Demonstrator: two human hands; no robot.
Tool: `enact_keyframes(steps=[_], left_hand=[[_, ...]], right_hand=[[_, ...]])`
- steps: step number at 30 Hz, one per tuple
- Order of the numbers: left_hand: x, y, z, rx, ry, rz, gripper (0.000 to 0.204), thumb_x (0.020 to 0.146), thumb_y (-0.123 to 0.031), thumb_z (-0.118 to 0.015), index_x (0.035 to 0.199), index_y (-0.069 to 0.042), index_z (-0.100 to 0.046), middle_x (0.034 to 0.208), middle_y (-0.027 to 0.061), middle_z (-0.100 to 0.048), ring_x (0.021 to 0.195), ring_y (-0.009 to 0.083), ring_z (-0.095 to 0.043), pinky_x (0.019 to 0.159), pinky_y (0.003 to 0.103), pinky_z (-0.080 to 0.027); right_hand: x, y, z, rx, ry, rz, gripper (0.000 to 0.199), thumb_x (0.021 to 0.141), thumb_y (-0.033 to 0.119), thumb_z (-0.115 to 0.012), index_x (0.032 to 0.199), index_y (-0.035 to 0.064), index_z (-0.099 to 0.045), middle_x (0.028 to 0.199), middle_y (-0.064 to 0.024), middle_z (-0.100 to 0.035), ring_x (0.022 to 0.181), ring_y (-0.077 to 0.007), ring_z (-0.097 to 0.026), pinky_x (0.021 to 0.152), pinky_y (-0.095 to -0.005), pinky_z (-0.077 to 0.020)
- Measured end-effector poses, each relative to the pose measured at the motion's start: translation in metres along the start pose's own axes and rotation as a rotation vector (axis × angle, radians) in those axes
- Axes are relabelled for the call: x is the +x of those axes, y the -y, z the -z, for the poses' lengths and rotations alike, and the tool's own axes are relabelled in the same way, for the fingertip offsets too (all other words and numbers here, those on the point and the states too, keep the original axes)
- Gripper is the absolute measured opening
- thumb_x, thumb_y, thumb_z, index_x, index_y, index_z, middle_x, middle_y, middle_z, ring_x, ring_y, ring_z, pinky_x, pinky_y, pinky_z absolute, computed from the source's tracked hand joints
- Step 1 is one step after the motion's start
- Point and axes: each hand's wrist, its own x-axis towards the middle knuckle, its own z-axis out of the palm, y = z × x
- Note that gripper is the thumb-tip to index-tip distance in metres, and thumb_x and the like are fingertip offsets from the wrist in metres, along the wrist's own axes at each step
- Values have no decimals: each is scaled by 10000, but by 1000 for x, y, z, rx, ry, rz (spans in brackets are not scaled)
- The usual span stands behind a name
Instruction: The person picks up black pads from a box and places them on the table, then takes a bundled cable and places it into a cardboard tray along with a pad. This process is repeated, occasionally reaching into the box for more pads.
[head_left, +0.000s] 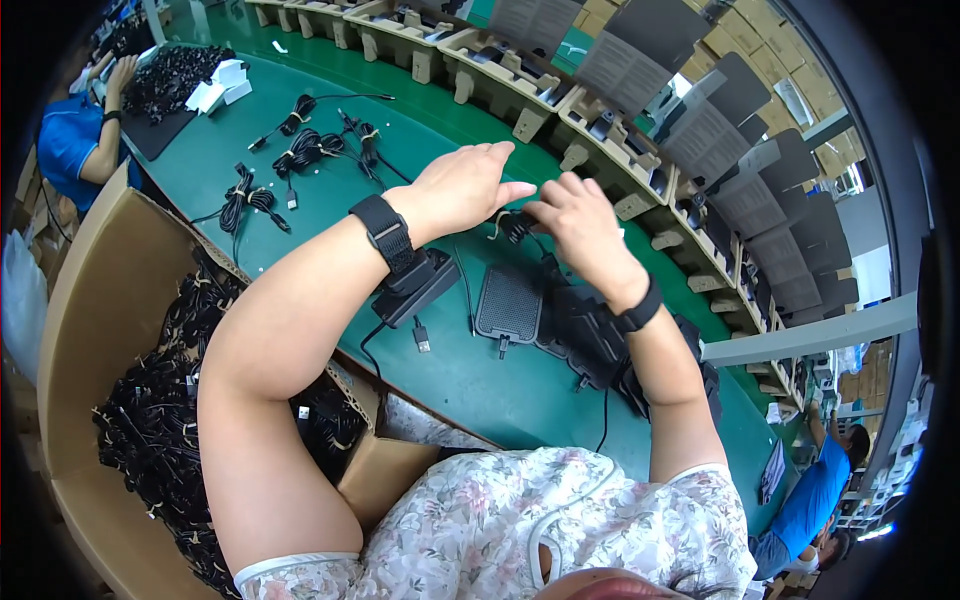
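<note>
The left hand (462, 190) is spread with straight fingers and the thumb out to the right, its grasp released; the right hand (587, 232) curls its fingers beside a tied black cable (515, 226), though whether it grips it I cannot tell; that cable is between the hands, over the green table (440, 400); nearer lies a black mesh-faced device (509, 303); farther left lie cable bundles (308, 150); near left, a cardboard box (110, 260) holds many black cables.
</note>
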Motion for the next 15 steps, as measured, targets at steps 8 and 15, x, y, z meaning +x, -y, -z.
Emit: enact_keyframes(steps=[8,15], left_hand=[[-4,-18,0,-313,152,-96,598,826,-431,-603,1157,48,-468,920,155,-629,885,279,-601,787,349,-469],[3,-18,1,-613,204,13,544,832,-382,-617,1165,21,-466,894,119,-636,849,218,-617,778,323,-473]], right_hand=[[-13,-4,42,45,-227,-149,195,712,109,-657,906,100,-645,822,-30,-556,828,-238,-502,707,-338,-397],[-23,-5,31,874,-483,-512,115,847,71,-602,955,39,-624,890,-13,-611,780,-121,-565,702,-241,-452]])
